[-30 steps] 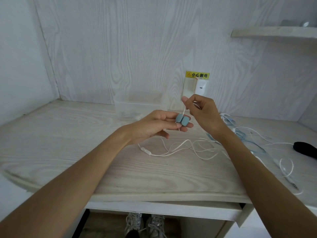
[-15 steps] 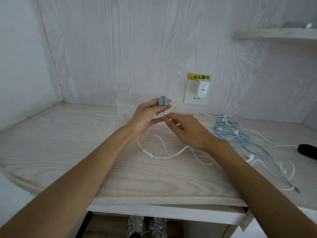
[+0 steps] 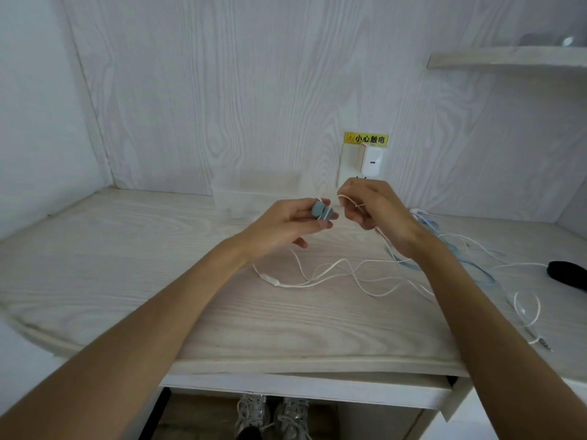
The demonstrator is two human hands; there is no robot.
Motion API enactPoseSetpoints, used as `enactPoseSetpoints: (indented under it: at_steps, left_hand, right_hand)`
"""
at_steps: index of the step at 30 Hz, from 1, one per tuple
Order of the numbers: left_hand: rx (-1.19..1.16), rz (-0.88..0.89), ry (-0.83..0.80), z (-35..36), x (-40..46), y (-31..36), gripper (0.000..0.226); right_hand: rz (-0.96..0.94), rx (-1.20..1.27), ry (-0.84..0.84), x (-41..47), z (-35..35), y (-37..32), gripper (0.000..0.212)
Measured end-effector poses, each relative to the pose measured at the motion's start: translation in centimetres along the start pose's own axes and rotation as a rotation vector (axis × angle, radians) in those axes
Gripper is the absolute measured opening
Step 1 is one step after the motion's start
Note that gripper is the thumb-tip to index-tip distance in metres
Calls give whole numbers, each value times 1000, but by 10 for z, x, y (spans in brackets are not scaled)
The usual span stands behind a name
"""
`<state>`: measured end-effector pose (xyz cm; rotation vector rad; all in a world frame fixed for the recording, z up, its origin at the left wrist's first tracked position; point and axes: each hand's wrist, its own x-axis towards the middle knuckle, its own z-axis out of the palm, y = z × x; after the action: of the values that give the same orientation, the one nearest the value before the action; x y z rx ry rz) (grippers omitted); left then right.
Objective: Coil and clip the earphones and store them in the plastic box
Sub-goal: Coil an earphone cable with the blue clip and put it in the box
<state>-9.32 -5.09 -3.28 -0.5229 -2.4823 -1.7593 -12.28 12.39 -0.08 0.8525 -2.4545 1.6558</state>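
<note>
White earphone cable point(image 3: 320, 274) trails in loose loops across the pale wood desk point(image 3: 127, 265) in front of you, its inline remote lying flat on the boards below your left wrist. Your left hand point(image 3: 286, 225) is raised above the desk with thumb and fingers curled around a grey-blue clip point(image 3: 321, 211), and a strand of the cable runs through the slot in the clip's middle. Your right hand point(image 3: 378, 208) sits just beside it, fingers bent and pinching the same cable close to the clip, with the rest dropping from the palm to the desk. A clear plastic box point(image 3: 254, 198) stands behind your hands against the back wall. Blue earphones point(image 3: 476, 265) lie tangled to your right, partly hidden by your right forearm, and another thin white cable point(image 3: 527, 308) curls near the desk's right edge.
</note>
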Motion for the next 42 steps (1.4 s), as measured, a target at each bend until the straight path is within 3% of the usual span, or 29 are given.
enactPoseSetpoints:
  at_steps: [6, 11, 14, 18, 22, 33, 42]
  left_hand:
    - [75, 29, -56, 3, -4, 2, 38]
    - [6, -10, -157, 2, -6, 7, 34]
    - [-40, -30, -175, 2, -6, 8, 34]
    - [-46, -44, -122, -3, -7, 8, 26]
    - [-97, -77, -84, -6, -5, 7, 24]
    - [-128, -72, -59, -10, -2, 4, 32]
    - [-135, -114, -63, -10, -3, 5, 27]
  right_hand:
    - [-11, 9, 43, 3, -3, 4, 24]
    - [-47, -193, 172, 6, -4, 11, 22]
    - [-75, -171, 215, 6, -6, 14, 22]
    - [-34, -11, 9, 2, -7, 6, 14]
    - [-24, -59, -230, -1, -10, 9, 45]
    - [-271, -209, 32, 2, -1, 16, 35]
    - [-324, -385, 43, 5, 1, 22, 23]
